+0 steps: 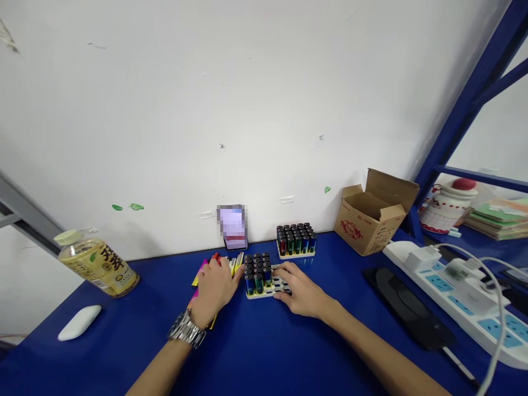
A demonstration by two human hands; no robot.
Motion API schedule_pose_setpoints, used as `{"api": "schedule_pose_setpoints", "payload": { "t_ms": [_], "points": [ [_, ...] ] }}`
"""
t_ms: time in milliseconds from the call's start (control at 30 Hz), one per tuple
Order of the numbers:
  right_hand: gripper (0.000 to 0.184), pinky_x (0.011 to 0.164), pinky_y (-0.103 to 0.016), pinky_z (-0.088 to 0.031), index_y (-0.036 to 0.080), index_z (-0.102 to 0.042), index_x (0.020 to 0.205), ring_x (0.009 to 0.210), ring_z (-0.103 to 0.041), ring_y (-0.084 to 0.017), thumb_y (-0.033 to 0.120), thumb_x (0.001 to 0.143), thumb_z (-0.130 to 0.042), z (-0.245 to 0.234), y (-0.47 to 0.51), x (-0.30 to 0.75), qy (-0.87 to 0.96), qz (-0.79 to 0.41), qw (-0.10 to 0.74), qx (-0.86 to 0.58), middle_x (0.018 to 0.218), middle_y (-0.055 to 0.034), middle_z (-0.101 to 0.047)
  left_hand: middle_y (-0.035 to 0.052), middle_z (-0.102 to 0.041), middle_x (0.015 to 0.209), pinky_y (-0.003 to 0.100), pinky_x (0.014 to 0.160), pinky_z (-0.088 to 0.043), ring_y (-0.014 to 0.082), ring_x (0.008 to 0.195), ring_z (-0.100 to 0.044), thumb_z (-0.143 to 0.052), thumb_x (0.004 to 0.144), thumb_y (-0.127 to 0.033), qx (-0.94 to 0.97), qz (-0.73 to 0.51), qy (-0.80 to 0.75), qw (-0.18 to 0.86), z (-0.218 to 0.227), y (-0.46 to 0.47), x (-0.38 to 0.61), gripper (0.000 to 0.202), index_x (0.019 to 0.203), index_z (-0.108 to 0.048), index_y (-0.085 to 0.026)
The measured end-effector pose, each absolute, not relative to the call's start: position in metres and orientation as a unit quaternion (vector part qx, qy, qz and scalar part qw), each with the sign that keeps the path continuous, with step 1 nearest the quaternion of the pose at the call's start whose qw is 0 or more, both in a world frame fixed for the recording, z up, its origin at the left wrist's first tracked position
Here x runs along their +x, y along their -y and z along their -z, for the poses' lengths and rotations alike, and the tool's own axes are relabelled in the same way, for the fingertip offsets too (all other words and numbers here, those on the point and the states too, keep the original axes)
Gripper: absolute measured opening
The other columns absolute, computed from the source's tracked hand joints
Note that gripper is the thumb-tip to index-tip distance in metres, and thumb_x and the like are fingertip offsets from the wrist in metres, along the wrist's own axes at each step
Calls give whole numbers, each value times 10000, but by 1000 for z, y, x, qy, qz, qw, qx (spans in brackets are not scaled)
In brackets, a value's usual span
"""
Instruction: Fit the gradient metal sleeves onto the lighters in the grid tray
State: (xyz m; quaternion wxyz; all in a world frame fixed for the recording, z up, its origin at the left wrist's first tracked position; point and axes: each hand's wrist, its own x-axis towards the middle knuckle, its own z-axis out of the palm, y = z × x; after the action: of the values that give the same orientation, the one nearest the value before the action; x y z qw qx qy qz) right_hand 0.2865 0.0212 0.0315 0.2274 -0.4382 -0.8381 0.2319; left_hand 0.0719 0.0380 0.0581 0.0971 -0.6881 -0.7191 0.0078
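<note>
Lighters (pixel 256 273) half-filled a white tray (pixel 259 294), right hand (pixel 299 289) lying open on its empty end. Left hand's (pixel 216 291) grip? Couldn't tell.

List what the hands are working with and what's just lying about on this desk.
Working with: left hand, loose lighters beneath it; right hand, on a white rack of lighters; second rack behind.

Lying about: bottle, mouse, cardboard box, power strip.

I saw a blue table (pixel 124 330), lighters (pixel 258 280) with black tops and red, green and blue sides, a brown box (pixel 373 217) with a round red pattern, and a white power strip (pixel 466 297) with blue squares.
</note>
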Motion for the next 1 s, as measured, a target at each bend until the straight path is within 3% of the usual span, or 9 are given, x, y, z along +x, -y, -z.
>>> {"api": "schedule_pose_setpoints", "payload": {
  "t_ms": [167,300,533,667,767,900,1000],
  "points": [
    [349,1000,-437,-426,161,-558,1153,1124,-504,-270,191,813,-629,-29,-22,288,846,-222,235,-424,1182,-125,-533,240,-578,998,424,762,-461,335,932,-590,-365,896,-201,-724,0,684,85,-54,-41,83,277,1009,-563,-44],
    [339,985,-431,-441,154,-557,1151,1117,-505,-270,208,824,-626,-28,-23,289,851,-220,231,-418,1180,-127,-536,233,-579,992,388,753,-468,290,886,-603,-372,813,-19,-741,-3,668,69,-52,-46,84,253,967,-571,-41],
    [344,973,-444,-449,139,-552,1170,1128,-494,-282,232,844,-609,-31,-22,290,856,-214,223,-414,1197,-142,-533,168,-592,956,309,686,-456,209,764,-613,-378,758,54,-764,6,644,23,-52,-52,80,296,943,-561,-87],
    [347,980,-436,-443,131,-553,1174,1132,-492,-281,240,848,-602,-34,-21,290,857,-215,216,-416,1201,-147,-531,133,-612,929,275,683,-424,180,747,-600,-397,777,21,-781,30,624,-3,-51,-53,76,253,880,-586,-113],
    [339,984,-426,-437,151,-559,1167,1138,-494,-275,244,844,-598,-35,-21,291,854,-224,225,-411,1207,-139,-532,85,-622,792,254,639,-388,166,695,-573,-410,834,-91,-781,58,621,-22,-58,-58,69,202,766,-595,-135],
    [362,976,-416,-430,159,-564,1164,1142,-504,-272,228,811,-605,-38,-22,295,841,-259,256,-401,1205,-131,-551,8,-547,603,231,560,-323,125,555,-476,-336,898,-263,-760,111,639,-37,-88,-64,55,332,737,-599,-139],
    [311,927,-397,-445,181,-579,1135,1064,-550,-247,264,835,-583,-40,-22,294,800,-295,333,-403,1147,-108,-586,-32,-459,535,209,517,-295,105,518,-402,-307,902,-384,-742,203,631,-98,-118,-54,55,421,760,-617,-138]
  ]
}}
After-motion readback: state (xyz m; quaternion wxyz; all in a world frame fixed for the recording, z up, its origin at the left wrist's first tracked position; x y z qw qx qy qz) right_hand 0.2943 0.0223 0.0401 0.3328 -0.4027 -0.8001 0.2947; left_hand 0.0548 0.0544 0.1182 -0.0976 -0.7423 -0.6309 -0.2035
